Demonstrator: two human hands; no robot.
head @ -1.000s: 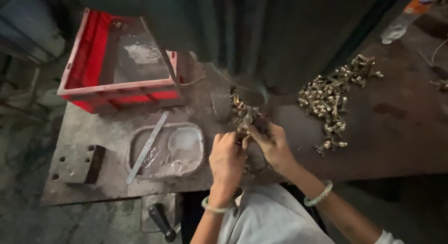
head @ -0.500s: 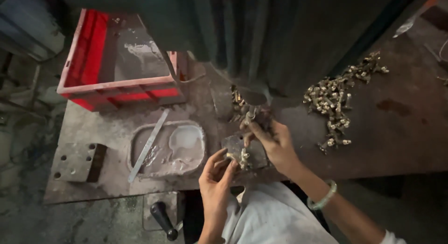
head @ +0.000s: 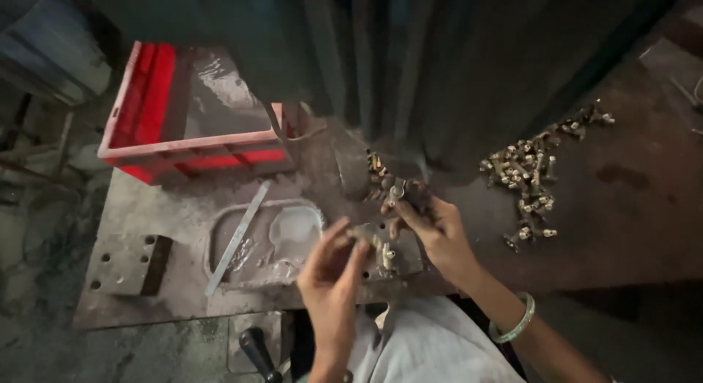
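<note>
left hand (head: 331, 277) pinched small brass fitting (head: 364, 235) at fingertips, just above plate (head: 399, 260). right hand (head: 433, 229) clenched round another fitting (head: 396, 192) under press (head: 381, 83). step judged: feeding parts one by one. next likely called for exact seating, fingers clear. loose pile (head: 529, 174) lay well right; red crate (head: 192, 108) left.

No packages, labels, signs or screens (none visible anywhere).

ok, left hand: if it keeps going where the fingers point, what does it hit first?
Probably the small brass fittings on the metal block just ahead of the left hand; the right hand lies beyond. Depth is unclear.
</note>
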